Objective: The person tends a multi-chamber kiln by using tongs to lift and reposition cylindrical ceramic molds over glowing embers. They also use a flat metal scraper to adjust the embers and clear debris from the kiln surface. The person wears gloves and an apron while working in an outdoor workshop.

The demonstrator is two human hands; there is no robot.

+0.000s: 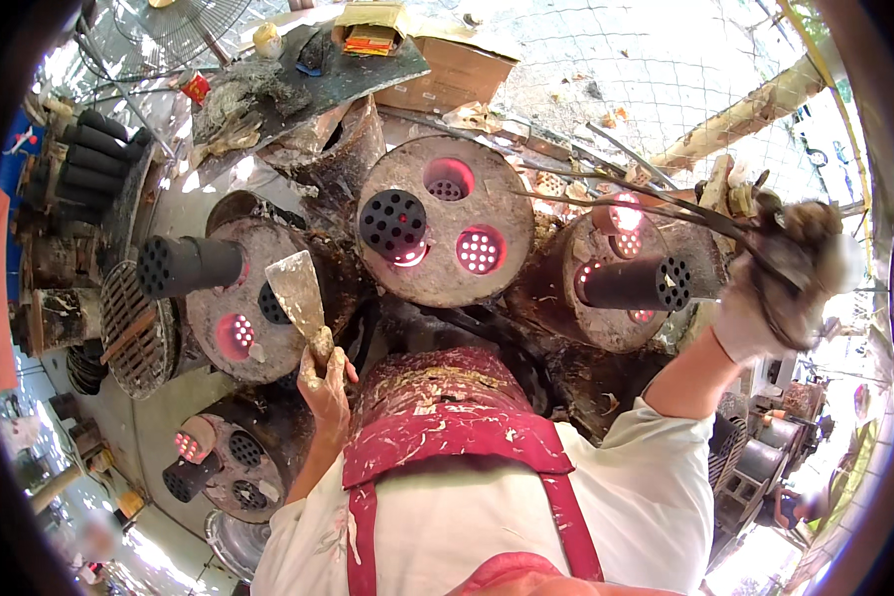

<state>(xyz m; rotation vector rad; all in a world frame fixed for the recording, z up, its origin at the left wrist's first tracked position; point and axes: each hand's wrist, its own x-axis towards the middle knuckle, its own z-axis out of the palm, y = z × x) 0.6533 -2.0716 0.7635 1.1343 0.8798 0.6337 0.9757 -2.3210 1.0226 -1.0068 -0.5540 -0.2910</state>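
My left hand (326, 395) is closed round the handle of a scraper (296, 290), its flat, pale-crusted blade pointing up beside the left stove (209, 343). Raised at the far right, my gloved right hand (770, 298) grips long dark metal tongs (666, 204). Their thin jaws are apart and reach left to the rim of the middle stove (437, 268), with nothing visible between them. A black honeycomb briquette (392, 221) stands partly out of one hole there; glowing briquettes (479, 250) sit in the others. On the right stove (606, 323), a black briquette (634, 285) sticks out.
Another stove (286, 462) with briquettes stands at lower left. Black cylinders (94, 164) are stacked at far left beside a round slatted grate (141, 328). Behind are a cluttered board (353, 74), a cardboard box (452, 74), a fan (184, 25) and wire mesh (626, 60).
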